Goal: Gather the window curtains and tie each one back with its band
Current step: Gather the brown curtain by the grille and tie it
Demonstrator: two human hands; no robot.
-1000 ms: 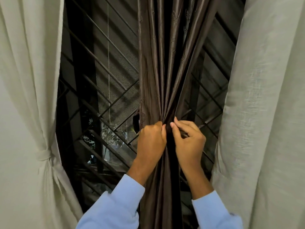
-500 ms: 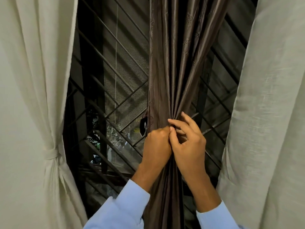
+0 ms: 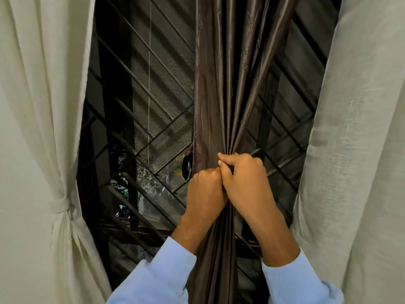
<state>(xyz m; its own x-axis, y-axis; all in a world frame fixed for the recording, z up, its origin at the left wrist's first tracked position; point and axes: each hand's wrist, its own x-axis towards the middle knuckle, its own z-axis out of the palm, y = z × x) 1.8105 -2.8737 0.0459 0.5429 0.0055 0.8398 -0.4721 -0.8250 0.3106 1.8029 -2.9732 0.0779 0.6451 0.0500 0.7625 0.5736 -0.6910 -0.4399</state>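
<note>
A dark brown satin curtain (image 3: pixel 228 84) hangs gathered in the middle of the window. My left hand (image 3: pixel 206 189) grips the bunched folds at its waist, fingers curled round the cloth. My right hand (image 3: pixel 245 178) sits right beside it, fingers curled and pinching the brown fabric or band where the pleats meet. A loop of brown band (image 3: pixel 188 166) sticks out at the curtain's left edge, just above my left hand. The cream curtain (image 3: pixel 43 106) on the left is tied back with its own cream band (image 3: pixel 60 205).
A second cream curtain (image 3: pixel 359 150) hangs loose on the right. Behind the curtains stands a dark window grille (image 3: pixel 149 119) of diagonal metal bars with mesh, and foliage shows through low down. A thin cord (image 3: pixel 149 84) hangs in front of the mesh.
My right hand's fingers, raised and spread a second ago, have curled down onto the gather against my left hand. The view has shifted slightly.
</note>
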